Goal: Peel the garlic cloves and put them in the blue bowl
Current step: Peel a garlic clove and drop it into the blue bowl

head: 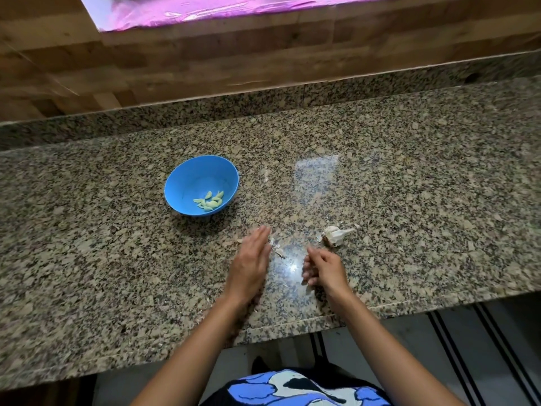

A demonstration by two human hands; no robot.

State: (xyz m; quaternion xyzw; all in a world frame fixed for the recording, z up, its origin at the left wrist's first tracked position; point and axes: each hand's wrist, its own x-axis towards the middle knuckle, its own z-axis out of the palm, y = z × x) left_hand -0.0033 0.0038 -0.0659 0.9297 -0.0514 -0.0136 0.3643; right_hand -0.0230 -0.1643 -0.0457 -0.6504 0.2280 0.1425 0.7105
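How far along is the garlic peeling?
Done: several peeled cloves lie in the blue bowl. In hand: nothing clearly; the left hand is flat and blurred beside skin scraps, and the right hand is loosely curled. Left: the partial garlic head on the counter.

Our two bare arms reach forward, hands low and near each other.
Our left hand (251,260) is flat, fingers straight and together, slightly blurred; our right hand (321,269) has fingers curled inward, thumb side up.
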